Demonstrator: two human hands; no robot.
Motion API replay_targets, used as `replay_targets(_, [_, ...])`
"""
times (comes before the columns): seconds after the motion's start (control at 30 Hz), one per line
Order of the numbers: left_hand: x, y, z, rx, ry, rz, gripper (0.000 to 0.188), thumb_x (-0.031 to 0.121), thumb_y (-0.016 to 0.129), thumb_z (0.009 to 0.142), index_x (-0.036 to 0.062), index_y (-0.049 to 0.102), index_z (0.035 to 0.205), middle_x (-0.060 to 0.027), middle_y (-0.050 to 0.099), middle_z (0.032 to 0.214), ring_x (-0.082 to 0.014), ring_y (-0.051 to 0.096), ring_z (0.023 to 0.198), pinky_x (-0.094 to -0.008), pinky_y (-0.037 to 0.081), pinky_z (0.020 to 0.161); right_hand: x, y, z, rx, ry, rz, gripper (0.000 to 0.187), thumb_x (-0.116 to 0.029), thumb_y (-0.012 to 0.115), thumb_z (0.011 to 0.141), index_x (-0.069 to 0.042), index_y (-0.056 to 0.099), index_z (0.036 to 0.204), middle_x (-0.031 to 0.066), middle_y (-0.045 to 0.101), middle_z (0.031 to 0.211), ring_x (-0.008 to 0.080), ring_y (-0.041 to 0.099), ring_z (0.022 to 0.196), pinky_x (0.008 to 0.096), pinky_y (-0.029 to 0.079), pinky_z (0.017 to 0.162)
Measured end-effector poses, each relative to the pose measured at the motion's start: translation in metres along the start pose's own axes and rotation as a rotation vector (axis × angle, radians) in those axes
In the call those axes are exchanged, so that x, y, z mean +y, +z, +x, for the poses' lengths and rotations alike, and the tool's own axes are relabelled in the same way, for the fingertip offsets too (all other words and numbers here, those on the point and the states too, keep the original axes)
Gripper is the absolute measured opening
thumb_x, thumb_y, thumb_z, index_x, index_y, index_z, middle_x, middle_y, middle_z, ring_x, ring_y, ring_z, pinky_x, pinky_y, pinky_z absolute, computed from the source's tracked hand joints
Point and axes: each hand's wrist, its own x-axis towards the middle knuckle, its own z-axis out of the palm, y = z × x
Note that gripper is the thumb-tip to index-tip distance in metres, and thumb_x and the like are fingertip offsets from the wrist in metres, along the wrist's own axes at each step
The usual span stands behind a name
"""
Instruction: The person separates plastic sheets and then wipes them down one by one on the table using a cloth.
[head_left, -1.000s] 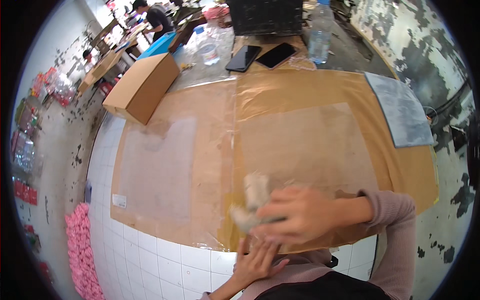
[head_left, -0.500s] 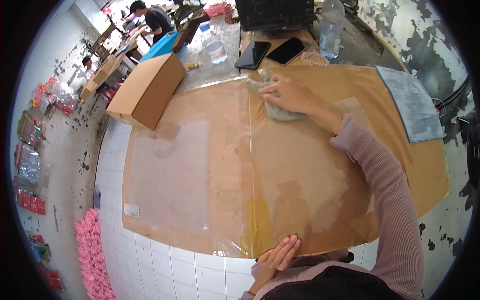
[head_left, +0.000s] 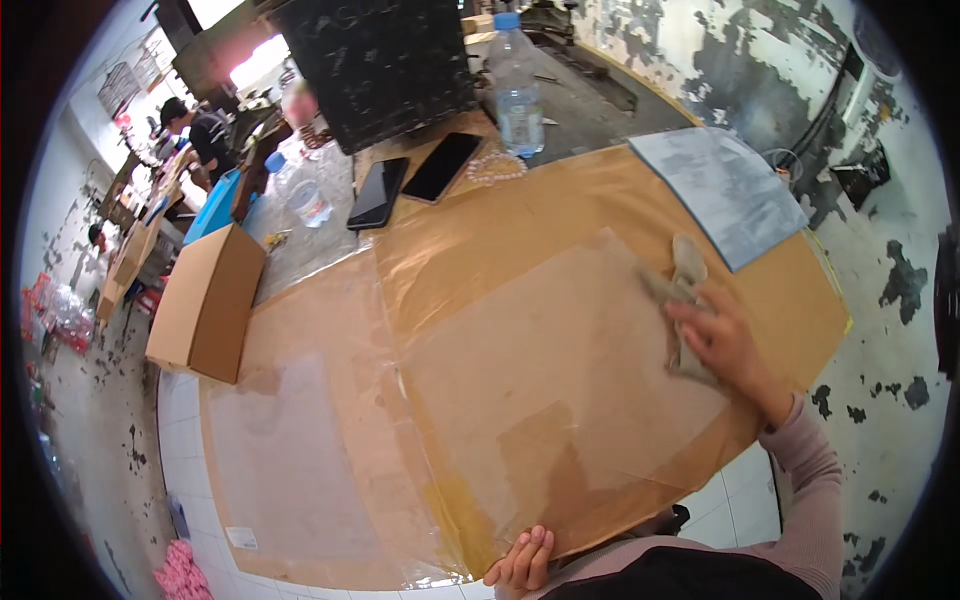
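My right hand (head_left: 722, 340) holds a crumpled grey-green cloth (head_left: 688, 358) against the right side of the brown tabletop (head_left: 450, 265). The cloth lies over the right part of a large translucent sheet (head_left: 530, 330). At the near edge, the fingers of my left hand (head_left: 522, 560) are pressed together and bent over the table's rim, its thumb out of sight. Left of the tabletop's lengthwise seam is a second translucent sheet (head_left: 290, 460), with a small white label (head_left: 242, 538) by its near corner.
A cardboard box (head_left: 205, 300) stands at the left edge. Two phones (head_left: 380, 192) (head_left: 442, 167), a beaded string (head_left: 497, 167), water bottles (head_left: 518, 100) (head_left: 300, 192) and a black box (head_left: 370, 70) are at the back. A grey sheet (head_left: 715, 190) lies far right. Another person (head_left: 205, 135) works beyond.
My right hand has moved the cloth right and toward me across the sheet. The view has turned to the right. My left hand stays at the near edge.
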Motion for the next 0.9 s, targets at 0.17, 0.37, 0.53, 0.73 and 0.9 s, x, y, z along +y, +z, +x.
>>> replay_targets(0.17, [-0.032, 0.046, 0.024, 0.642, 0.463, 0.199, 0.034, 0.025, 0.044, 0.091, 0.0054, 0.062, 0.113, -0.0118, 0.061, 0.117, -0.0155, 0.06, 0.105, -0.0228, 0.036, 0.092, -0.061, -0.024, -0.022, -0.16, 0.036, 0.294, 0.032, -0.018, 0.066, 0.073, -0.021, 0.068, 0.105, 0.0131, 0.061, 0.101, 0.0322, 0.057, 0.095, 0.04, 0.048, 0.08])
replay_targets(0.37, [-0.03, 0.023, -0.011, 0.342, 0.265, 0.28, 0.013, 0.016, 0.073, 0.073, 0.0231, 0.063, 0.072, 0.0109, 0.066, 0.081, -0.0044, 0.059, 0.072, -0.0249, 0.03, 0.074, -0.083, -0.004, -0.064, -0.207, -0.325, 0.204, 0.028, -0.016, 0.067, 0.072, -0.021, 0.07, 0.1, 0.0096, 0.059, 0.107, 0.0261, 0.06, 0.086, 0.0362, 0.05, 0.074])
replay_targets(0.53, [-0.019, -0.026, 0.016, -0.059, 0.298, 0.079, 0.011, 0.014, 0.075, 0.071, 0.0199, 0.066, 0.075, 0.0111, 0.066, 0.084, -0.0044, 0.06, 0.075, -0.0269, 0.034, 0.077, -0.005, -0.017, -0.048, 0.215, 0.339, 0.07, 0.022, -0.013, 0.062, 0.079, -0.012, 0.069, 0.099, 0.0162, 0.058, 0.104, 0.0315, 0.058, 0.092, 0.037, 0.047, 0.079])
replay_targets(0.73, [-0.013, -0.123, 0.097, -0.282, 0.083, -0.622, 0.01, -0.002, 0.071, 0.072, 0.0026, 0.063, 0.077, -0.0045, 0.064, 0.074, -0.017, 0.063, 0.068, -0.0398, 0.048, 0.089, -0.021, -0.015, -0.044, 0.227, 0.339, 0.105, 0.022, -0.014, 0.062, 0.08, -0.012, 0.068, 0.101, 0.0172, 0.057, 0.105, 0.0327, 0.057, 0.095, 0.0367, 0.046, 0.08])
replay_targets(0.9, [0.005, -0.118, 0.228, 0.402, 0.226, -0.442, 0.012, -0.009, 0.048, 0.086, -0.0018, 0.056, 0.091, -0.0079, 0.054, 0.095, -0.0179, 0.063, 0.077, -0.0248, 0.055, 0.057, -0.006, -0.014, -0.061, 0.221, 0.312, 0.051, 0.022, -0.015, 0.061, 0.081, -0.012, 0.068, 0.102, 0.0183, 0.057, 0.105, 0.0339, 0.057, 0.095, 0.0373, 0.046, 0.079])
